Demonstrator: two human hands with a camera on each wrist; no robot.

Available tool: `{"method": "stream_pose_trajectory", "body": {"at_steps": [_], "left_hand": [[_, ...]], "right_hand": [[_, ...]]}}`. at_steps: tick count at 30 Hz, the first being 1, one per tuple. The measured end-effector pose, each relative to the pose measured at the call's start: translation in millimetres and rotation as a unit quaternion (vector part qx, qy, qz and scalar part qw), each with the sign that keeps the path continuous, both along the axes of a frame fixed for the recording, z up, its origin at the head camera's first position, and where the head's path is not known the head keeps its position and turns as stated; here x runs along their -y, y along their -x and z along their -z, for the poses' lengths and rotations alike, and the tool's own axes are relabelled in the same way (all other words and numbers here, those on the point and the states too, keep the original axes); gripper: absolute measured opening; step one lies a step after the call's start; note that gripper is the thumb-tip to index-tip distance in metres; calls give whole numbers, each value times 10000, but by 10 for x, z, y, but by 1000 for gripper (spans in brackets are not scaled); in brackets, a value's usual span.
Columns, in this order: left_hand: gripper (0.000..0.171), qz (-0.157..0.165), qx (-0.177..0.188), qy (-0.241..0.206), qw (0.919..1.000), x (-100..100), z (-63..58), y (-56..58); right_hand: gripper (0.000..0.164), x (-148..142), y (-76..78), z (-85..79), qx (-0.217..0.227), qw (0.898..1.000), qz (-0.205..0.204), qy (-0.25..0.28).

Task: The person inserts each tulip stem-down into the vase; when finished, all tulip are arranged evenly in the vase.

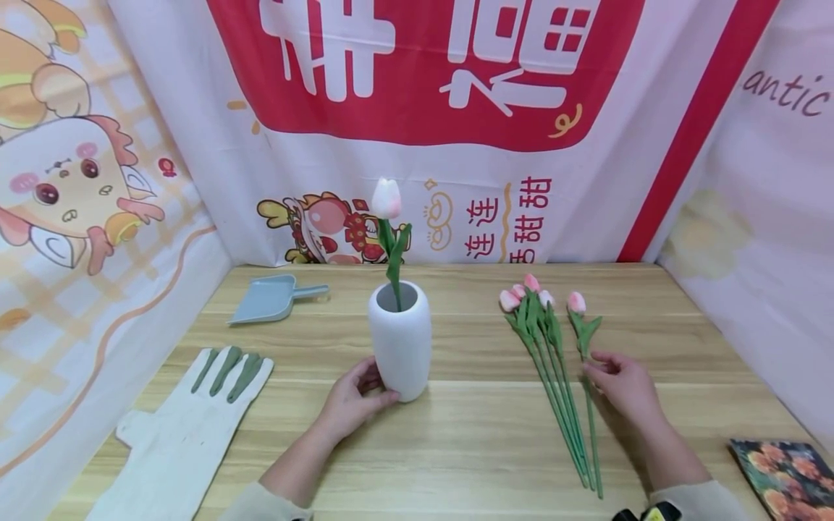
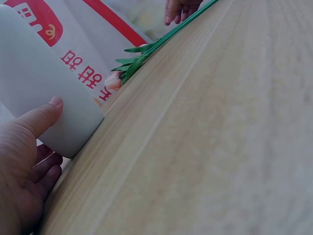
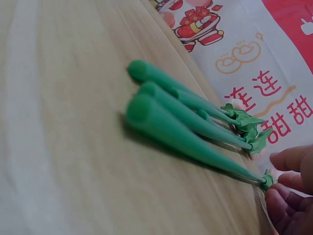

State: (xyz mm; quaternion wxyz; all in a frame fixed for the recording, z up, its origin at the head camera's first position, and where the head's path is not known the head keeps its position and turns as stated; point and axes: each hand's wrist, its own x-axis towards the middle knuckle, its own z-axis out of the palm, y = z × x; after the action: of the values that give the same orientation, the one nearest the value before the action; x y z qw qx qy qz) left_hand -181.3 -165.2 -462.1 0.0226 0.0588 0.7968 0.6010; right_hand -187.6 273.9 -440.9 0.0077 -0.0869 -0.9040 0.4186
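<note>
A white vase (image 1: 402, 351) stands upright with one pale pink tulip (image 1: 386, 199) in it. My left hand (image 1: 352, 404) holds the vase low down, its thumb (image 2: 46, 115) on the near side and the other fingers around the far side of the base. Several pink tulips (image 1: 552, 362) lie in a bunch to the right, heads pointing away. Beside them lies a single tulip (image 1: 591, 427). At its upper stem, just below the leaves, is my right hand (image 1: 625, 387), thumb and fingers spread apart close to the stem (image 3: 195, 147).
A blue dustpan (image 1: 266, 298) lies at the back left of the wooden table (image 1: 469, 449). Nearer on the left is a white glove (image 1: 179, 434) with green fingertips. A flower-printed card (image 1: 785, 477) lies at the front right. Printed cloth (image 1: 430, 166) hangs behind the table.
</note>
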Motion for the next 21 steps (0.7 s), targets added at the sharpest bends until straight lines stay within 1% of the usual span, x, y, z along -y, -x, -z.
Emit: {"method": "stream_pose_trajectory", "body": {"at_steps": [4, 8, 13, 15, 18, 21], "left_hand": [[63, 11, 4, 17, 10000, 7, 4, 3], [63, 25, -15, -14, 10000, 7, 8, 3], [63, 43, -77, 16, 10000, 7, 9, 0], [63, 78, -151, 93, 9998, 7, 6, -4], [63, 63, -142, 112, 9998, 6, 0, -9], [63, 43, -85, 77, 9999, 4, -4, -9]], "right_hand": [[56, -13, 5, 30, 100, 9990, -146, -420], [58, -13, 4, 50, 292, 9982, -211, -476], [53, 11, 9, 70, 254, 9978, -213, -576], [50, 21, 11, 70, 221, 9973, -203, -664], [46, 28, 14, 67, 149, 9966, -128, -803], [45, 20, 17, 63, 157, 9967, 26, -792]]}}
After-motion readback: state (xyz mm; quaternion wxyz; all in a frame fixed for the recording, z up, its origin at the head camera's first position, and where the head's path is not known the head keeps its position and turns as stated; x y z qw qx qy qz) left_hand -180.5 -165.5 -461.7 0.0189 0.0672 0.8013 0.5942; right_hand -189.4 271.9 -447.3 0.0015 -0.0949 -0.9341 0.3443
